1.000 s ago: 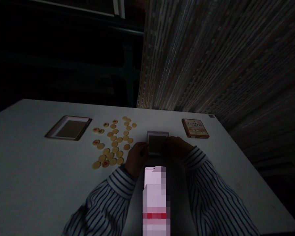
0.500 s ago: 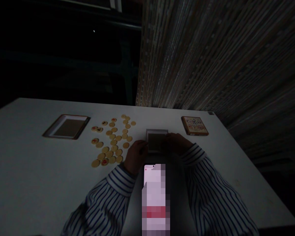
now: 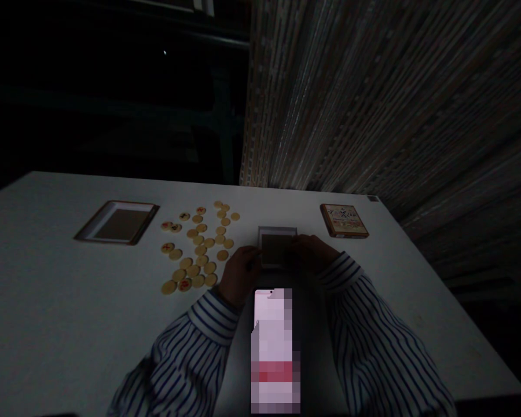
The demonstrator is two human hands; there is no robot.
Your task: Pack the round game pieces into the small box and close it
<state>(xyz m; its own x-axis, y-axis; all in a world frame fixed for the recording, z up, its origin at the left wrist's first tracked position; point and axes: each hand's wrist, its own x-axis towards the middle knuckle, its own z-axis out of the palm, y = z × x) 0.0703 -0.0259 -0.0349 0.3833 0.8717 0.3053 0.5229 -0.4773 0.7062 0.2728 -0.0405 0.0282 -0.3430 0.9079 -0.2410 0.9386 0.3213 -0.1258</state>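
Observation:
A small shallow open box (image 3: 278,230) rests on the table between my two hands, its inside brownish and its rim pale. My left hand (image 3: 241,269) is closed at the box's left edge, its fingers curled in against the rim. On the opposite side, my right hand (image 3: 315,253) grips the right edge, with several fingers lost in shadow. To the left of the box, many round wooden Chinese chess pieces (image 3: 200,250) lie scattered. Most show plain faces; a few show red or dark characters.
A larger open box part (image 3: 145,223) lies at the left. A closed printed box (image 3: 345,221) sits at the right. A lit phone (image 3: 271,341), partly pixelated, is between my forearms. Pleated curtain (image 3: 330,104) hangs behind the white table (image 3: 69,301).
Both hands stay on the small box with almost the same hold. The whole view has shifted very slightly; the chess pieces and boxes keep their places.

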